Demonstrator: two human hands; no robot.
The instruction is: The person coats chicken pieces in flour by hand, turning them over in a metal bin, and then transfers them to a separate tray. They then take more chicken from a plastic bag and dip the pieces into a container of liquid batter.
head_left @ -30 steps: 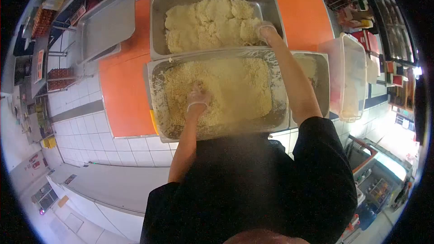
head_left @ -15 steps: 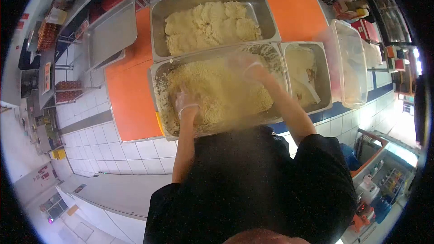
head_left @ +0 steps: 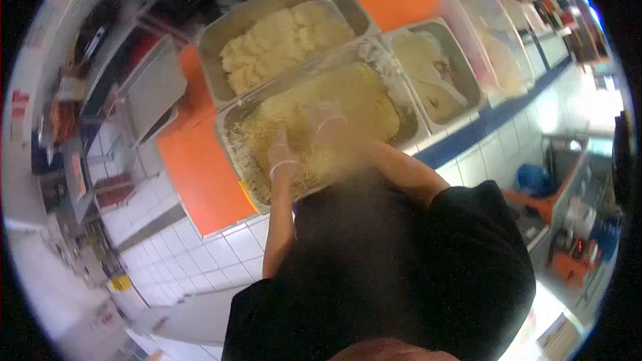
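My left hand [head_left: 284, 152], in a clear glove, is at the left part of a metal pan [head_left: 409, 135] of crumbly pale-yellow breading [head_left: 364, 97]. Motion blurs its fingers. My right hand [head_left: 326, 120], also gloved, is over the middle of the same breading, close to the left one. Its fingers are smeared too, and I cannot make out anything held in either hand. Behind this pan stands another metal pan [head_left: 212, 47] with several pale coated pieces [head_left: 284, 40] laid close together.
At the right, a smaller metal pan [head_left: 473, 87] holds pale liquid or flour and a white-handled utensil [head_left: 447, 88]. Beyond it stands a clear plastic bin [head_left: 491, 40]. The orange tabletop [head_left: 207, 180] shows at the left, near a grey tray [head_left: 157, 87].
My right hand has moved left and down, nearer my left hand. The left hand has shifted slightly within the pan. The whole view has turned anticlockwise.
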